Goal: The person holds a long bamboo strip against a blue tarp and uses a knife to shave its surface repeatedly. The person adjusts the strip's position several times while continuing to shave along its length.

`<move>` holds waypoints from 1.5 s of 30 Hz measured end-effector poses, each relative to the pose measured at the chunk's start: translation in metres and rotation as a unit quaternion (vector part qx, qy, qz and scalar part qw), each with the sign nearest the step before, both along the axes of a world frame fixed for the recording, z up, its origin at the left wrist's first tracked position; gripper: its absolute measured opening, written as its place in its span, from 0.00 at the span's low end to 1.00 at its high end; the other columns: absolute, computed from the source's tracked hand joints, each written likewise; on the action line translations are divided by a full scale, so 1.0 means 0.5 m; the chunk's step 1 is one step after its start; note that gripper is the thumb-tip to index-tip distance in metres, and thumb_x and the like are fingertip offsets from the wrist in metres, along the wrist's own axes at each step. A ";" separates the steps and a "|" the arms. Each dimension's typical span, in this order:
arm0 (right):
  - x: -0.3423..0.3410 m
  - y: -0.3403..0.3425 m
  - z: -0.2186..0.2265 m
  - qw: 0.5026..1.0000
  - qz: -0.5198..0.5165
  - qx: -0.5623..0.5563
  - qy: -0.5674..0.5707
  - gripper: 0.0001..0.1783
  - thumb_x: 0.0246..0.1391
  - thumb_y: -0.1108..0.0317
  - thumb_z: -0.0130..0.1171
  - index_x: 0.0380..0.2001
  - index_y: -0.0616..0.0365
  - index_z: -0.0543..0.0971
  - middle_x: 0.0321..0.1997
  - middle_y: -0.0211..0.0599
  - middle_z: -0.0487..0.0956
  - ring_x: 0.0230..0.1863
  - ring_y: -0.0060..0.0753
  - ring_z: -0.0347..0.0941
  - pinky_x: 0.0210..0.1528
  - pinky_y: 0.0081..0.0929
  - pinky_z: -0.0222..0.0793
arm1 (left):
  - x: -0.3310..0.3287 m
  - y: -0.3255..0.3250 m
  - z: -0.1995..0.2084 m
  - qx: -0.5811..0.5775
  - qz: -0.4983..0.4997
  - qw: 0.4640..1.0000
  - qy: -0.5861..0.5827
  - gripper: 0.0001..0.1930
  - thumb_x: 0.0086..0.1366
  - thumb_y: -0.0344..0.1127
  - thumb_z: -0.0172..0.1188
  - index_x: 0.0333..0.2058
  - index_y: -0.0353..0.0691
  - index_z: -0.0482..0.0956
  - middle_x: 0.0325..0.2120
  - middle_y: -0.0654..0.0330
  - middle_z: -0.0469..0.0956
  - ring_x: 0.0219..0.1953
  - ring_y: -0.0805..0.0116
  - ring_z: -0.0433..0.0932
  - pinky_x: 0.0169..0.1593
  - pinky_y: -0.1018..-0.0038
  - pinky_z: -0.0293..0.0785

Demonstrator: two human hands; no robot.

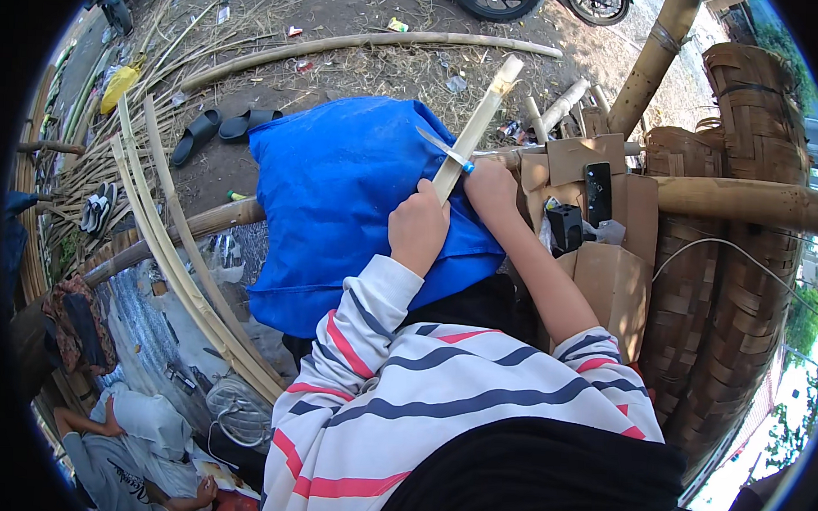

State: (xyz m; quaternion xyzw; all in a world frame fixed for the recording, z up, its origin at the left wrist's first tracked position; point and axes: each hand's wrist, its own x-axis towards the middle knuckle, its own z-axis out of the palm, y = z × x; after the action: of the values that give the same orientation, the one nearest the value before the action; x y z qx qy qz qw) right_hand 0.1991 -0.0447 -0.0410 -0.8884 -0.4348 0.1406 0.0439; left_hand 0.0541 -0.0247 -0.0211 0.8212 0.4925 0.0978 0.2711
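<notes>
My left hand (419,224) is closed round the lower end of a flat, pale bamboo strip (482,114), which slants up and away to the right. In my right hand (492,192) is a knife; its thin blade (440,145) points up-left and crosses the strip. Something light blue shows where the blade meets my fist, while the rest of the handle is hidden in my fingers. Under both hands a blue cloth (340,176) is spread over my lap.
Long split bamboo strips (170,261) lean at my left. An open cardboard box (611,285) with a phone (598,192) on it stands at my right, beside large woven baskets (728,267). Dark sandals (197,138) lie on the ground. Another person (136,462) sits at lower left.
</notes>
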 end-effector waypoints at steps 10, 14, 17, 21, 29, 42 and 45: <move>-0.008 0.027 0.014 0.999 0.018 0.007 -0.030 0.13 0.53 0.67 0.46 0.26 0.60 0.80 0.27 0.53 0.79 0.33 0.53 0.78 0.36 0.46 0.73 | -0.004 0.013 0.008 -0.017 -0.001 1.000 0.022 0.15 0.58 0.41 0.61 0.30 0.36 0.69 0.22 0.49 0.79 0.26 0.52 0.81 0.28 0.63 0.78; 0.023 0.048 0.004 0.997 0.019 0.043 -0.053 0.13 0.53 0.67 0.47 0.26 0.59 0.81 0.28 0.53 0.80 0.33 0.53 0.79 0.35 0.45 0.74 | 0.000 0.016 0.008 -0.013 0.005 1.000 0.015 0.14 0.58 0.41 0.62 0.30 0.36 0.69 0.22 0.48 0.79 0.26 0.51 0.81 0.29 0.63 0.78; 0.039 0.058 -0.026 0.995 0.040 0.062 -0.067 0.16 0.55 0.64 0.46 0.23 0.61 0.81 0.25 0.54 0.79 0.31 0.55 0.78 0.34 0.47 0.74 | -0.002 0.010 0.007 -0.013 0.007 1.000 0.014 0.14 0.57 0.41 0.62 0.29 0.36 0.69 0.22 0.48 0.79 0.26 0.51 0.81 0.29 0.63 0.78; 0.115 0.109 -0.018 0.996 -0.032 0.042 -0.074 0.14 0.52 0.66 0.47 0.24 0.61 0.81 0.27 0.54 0.80 0.33 0.53 0.79 0.35 0.45 0.75 | -0.011 0.005 0.018 -0.022 0.009 1.000 0.007 0.15 0.57 0.41 0.62 0.30 0.35 0.70 0.23 0.46 0.79 0.27 0.49 0.81 0.30 0.60 0.78; 0.157 0.156 -0.062 0.995 -0.011 0.050 -0.086 0.14 0.52 0.67 0.47 0.27 0.61 0.82 0.30 0.52 0.81 0.35 0.52 0.79 0.37 0.44 0.74 | -0.009 0.017 0.010 -0.054 0.026 0.998 0.023 0.15 0.57 0.42 0.62 0.31 0.35 0.71 0.24 0.46 0.79 0.28 0.49 0.81 0.32 0.60 0.78; 0.221 0.188 -0.120 0.983 0.007 0.148 -0.113 0.23 0.63 0.61 0.39 0.24 0.61 0.80 0.26 0.50 0.80 0.30 0.51 0.79 0.34 0.44 0.73 | 0.003 0.028 0.009 -0.075 0.038 0.996 0.014 0.16 0.56 0.42 0.61 0.30 0.34 0.71 0.25 0.43 0.78 0.29 0.44 0.79 0.33 0.55 0.76; 0.215 0.183 -0.098 0.983 0.010 0.155 -0.099 0.21 0.61 0.62 0.42 0.23 0.61 0.80 0.25 0.51 0.79 0.30 0.52 0.78 0.35 0.44 0.73 | -0.002 0.024 0.005 -0.076 0.039 0.996 0.003 0.15 0.56 0.42 0.61 0.30 0.34 0.71 0.25 0.43 0.78 0.29 0.43 0.79 0.33 0.55 0.76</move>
State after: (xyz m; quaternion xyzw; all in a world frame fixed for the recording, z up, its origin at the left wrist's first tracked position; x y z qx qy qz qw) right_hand 0.3066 0.0469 -0.0900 -0.8758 -0.4627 -0.0167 0.1363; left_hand 0.0529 -0.0125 -0.0187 0.7789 0.5306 0.0683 0.3272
